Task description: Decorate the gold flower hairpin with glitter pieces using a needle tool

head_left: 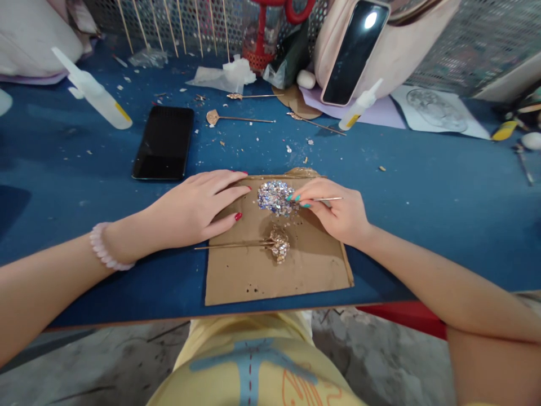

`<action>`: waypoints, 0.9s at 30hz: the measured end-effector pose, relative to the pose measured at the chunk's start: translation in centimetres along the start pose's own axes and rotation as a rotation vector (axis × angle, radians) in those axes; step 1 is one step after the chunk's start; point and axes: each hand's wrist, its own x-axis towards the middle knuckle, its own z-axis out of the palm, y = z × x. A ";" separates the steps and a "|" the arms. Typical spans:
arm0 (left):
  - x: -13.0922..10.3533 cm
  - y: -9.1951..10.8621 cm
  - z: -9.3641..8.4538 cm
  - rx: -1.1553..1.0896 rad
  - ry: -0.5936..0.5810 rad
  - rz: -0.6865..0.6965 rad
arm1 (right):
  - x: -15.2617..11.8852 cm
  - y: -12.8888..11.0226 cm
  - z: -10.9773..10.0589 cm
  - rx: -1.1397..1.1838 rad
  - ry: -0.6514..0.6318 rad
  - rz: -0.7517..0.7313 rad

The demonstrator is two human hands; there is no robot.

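My left hand (207, 206) lies with its fingers spread on the left edge of a piece of cardboard (245, 282). A pile of shiny silver and blue chips (274, 197) sits near the cardboard's top edge. My right hand (333, 210) pinches a thin metallic stick (328, 198), its fingertips at the right side of the pile. The stick's lower end is hidden by the fingers and chips. Below the pile lies a gold-coloured hairpin-like piece (279, 247), its head covered in shiny flakes and its long prongs pointing left.
A black phone (164, 144) lies left of the cardboard. Behind are glue bottles (99, 101) (359, 107), a propped phone (355, 53) and several gold-coloured pins, one with a flat head (213, 117). Scraps dot the blue table (422, 197).
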 end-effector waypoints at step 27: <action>-0.1 -0.2 0.1 0.007 0.010 0.015 | 0.5 -0.2 -0.1 -0.029 -0.046 -0.072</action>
